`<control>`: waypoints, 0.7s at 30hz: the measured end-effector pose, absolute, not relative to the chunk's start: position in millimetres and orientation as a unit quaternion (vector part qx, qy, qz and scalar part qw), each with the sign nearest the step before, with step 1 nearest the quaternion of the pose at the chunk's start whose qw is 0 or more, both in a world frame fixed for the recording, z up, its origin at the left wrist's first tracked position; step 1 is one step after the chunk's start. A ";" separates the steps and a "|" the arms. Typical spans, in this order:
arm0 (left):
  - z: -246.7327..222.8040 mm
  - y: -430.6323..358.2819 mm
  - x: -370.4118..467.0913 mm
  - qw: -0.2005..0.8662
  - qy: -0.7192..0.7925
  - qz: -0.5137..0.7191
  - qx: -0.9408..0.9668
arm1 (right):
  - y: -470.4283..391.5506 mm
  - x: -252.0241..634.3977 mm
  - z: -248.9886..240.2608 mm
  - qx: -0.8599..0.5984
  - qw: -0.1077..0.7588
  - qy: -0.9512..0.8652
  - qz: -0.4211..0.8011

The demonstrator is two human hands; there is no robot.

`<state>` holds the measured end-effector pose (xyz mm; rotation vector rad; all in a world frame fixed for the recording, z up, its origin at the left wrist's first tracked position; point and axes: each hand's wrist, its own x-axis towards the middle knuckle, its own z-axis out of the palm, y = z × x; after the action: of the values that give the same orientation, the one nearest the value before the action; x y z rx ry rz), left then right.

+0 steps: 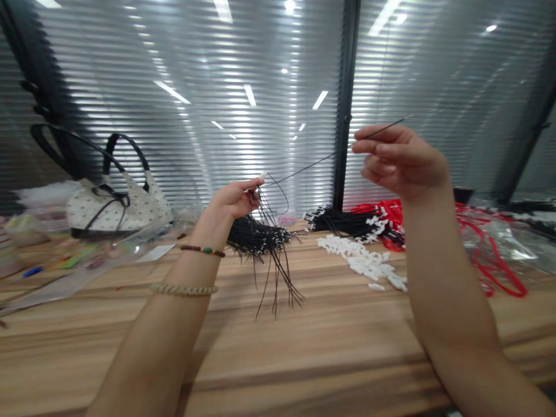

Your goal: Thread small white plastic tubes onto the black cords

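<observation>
My left hand [238,198], raised over the table, pinches several thin black cords [282,272] that hang down, with a small white piece at the fingertips. Higher and to the right, my right hand [397,156] holds one black cord [313,164] between its fingers. That cord runs slanting between both hands, and its end sticks out past my right fingers. Behind and below my left hand lies a bundle of black cords [260,234] with light tips. A pile of small white pieces [367,260] lies on the wooden table [313,359] between my arms.
Another black cord bundle with white ends [347,223] lies at the back beside red cords [499,260]. At the left stand a white dotted handbag [121,208] and plastic bags, near a blue object [33,271]. A window with blinds [208,104] is behind the table.
</observation>
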<state>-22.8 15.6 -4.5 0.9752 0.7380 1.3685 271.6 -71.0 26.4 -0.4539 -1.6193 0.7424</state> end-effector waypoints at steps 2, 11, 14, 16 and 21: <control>-4.0 15.0 -24.3 0.605 0.320 0.597 0.419 | -74.3 275.7 27.3 -0.202 0.622 -0.696 0.298; -1.7 8.9 -11.0 0.604 0.311 0.588 0.439 | -54.9 226.1 16.2 -0.253 0.558 -0.764 0.203; -0.6 4.8 -5.0 0.605 0.305 0.577 0.457 | -38.0 207.3 6.8 -0.305 0.544 -0.769 0.142; 0.2 1.6 -2.1 0.606 0.302 0.567 0.470 | -27.0 200.1 1.2 -0.310 0.559 -0.762 0.103; 2.9 -6.0 3.0 0.606 0.295 0.551 0.493 | -15.2 196.3 -4.6 -0.303 0.599 -0.741 0.019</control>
<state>3.0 -6.0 2.9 1.1396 0.6819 1.2732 196.3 -15.2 -4.6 -0.7017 -1.7196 0.0449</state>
